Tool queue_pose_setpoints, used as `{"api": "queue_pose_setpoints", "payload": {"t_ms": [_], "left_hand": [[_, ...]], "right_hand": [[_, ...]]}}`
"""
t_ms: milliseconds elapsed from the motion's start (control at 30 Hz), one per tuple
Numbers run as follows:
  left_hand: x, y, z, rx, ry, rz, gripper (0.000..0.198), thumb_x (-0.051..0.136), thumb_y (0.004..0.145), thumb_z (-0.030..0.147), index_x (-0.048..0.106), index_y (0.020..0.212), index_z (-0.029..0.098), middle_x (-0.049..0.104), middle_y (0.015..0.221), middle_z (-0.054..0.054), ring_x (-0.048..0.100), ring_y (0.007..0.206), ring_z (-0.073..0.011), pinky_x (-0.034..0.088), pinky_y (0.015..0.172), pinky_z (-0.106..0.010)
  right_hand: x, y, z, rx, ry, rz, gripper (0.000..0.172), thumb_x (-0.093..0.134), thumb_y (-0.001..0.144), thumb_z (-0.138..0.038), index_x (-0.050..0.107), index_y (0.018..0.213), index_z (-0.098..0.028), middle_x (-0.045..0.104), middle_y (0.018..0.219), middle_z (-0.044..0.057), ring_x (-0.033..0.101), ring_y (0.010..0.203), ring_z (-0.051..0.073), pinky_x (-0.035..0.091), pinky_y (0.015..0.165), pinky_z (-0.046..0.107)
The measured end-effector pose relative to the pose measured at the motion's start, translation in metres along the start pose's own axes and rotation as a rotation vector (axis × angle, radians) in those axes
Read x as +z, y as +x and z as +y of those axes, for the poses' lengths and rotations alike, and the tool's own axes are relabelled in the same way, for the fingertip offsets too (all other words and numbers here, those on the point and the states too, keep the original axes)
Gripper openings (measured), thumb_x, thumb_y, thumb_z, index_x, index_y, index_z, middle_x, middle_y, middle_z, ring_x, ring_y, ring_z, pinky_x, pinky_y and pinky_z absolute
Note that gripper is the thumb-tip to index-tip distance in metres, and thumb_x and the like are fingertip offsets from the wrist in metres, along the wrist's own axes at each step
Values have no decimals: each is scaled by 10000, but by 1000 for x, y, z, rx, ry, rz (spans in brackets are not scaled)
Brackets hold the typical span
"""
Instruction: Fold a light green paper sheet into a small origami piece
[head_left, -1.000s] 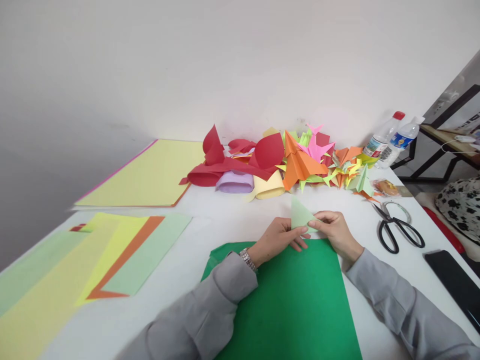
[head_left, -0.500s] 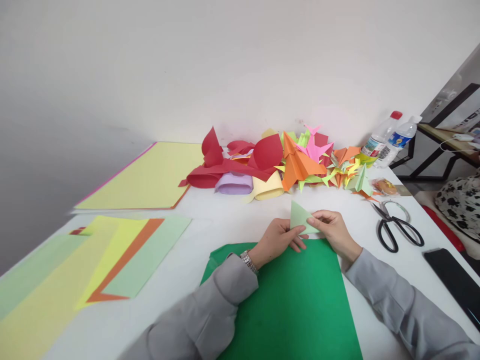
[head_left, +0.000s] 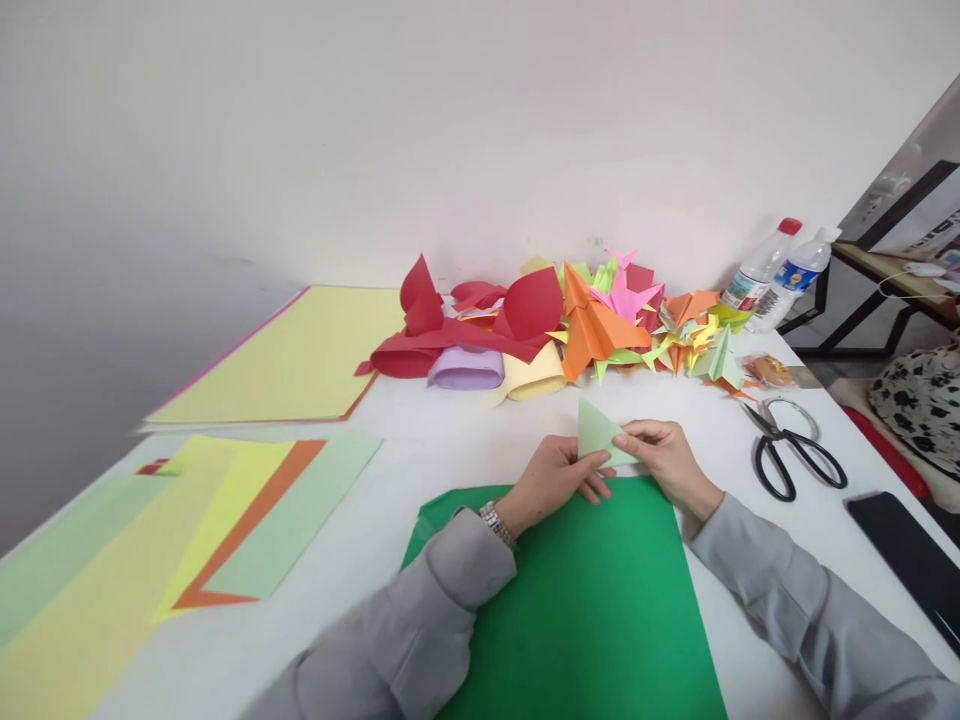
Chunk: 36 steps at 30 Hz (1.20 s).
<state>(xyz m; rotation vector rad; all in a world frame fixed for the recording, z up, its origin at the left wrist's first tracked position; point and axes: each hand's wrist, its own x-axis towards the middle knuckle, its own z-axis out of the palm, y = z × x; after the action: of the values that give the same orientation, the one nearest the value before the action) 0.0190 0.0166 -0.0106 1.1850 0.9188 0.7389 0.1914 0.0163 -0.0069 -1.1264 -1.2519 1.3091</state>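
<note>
A small folded piece of light green paper (head_left: 595,432), shaped like a triangle, is held up between both hands. My left hand (head_left: 559,467) pinches its lower left part, thumb on the near face and fingers behind it. My right hand (head_left: 669,458) grips its right corner between thumb and fingers. Both hands are over the far edge of a large green sheet (head_left: 592,600) that lies flat in front of me. The fingers hide the paper's lower edge in part.
Folded paper shapes, among them an orange one (head_left: 596,330) and red curls (head_left: 450,335), lie along the wall. To the right are scissors (head_left: 780,440), a black phone-like slab (head_left: 904,555) and two bottles (head_left: 791,285). Coloured sheets (head_left: 292,530) cover the left side. A person in patterned clothing (head_left: 919,400) is at far right.
The hands and the folded paper stay almost in place. The view has shifted very slightly; nothing has been taken hold of or let go.
</note>
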Motion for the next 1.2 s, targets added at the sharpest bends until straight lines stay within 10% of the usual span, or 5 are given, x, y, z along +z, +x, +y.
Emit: {"api": "queue_pose_setpoints", "payload": {"t_ms": [800,1200], "left_hand": [[-2,-1,7,-55,141,-108,352,692,701,423,671,580,92,658,477,-77,625,429,-159,517,445,-245],[5,-7,5,157,40,154,358,661,734,452,697,631,111,680,513,-66,639,450,-169,539,463,-260]], "right_hand": [[-1,0,4,-39,-57,63,187,798,606,-363,732,647,-192,690,611,12,553,537,135,433,525,265],[17,-9,-2,81,295,13,258,845,555,-338,705,697,-174,681,612,10,594,549,133,479,555,256]]}}
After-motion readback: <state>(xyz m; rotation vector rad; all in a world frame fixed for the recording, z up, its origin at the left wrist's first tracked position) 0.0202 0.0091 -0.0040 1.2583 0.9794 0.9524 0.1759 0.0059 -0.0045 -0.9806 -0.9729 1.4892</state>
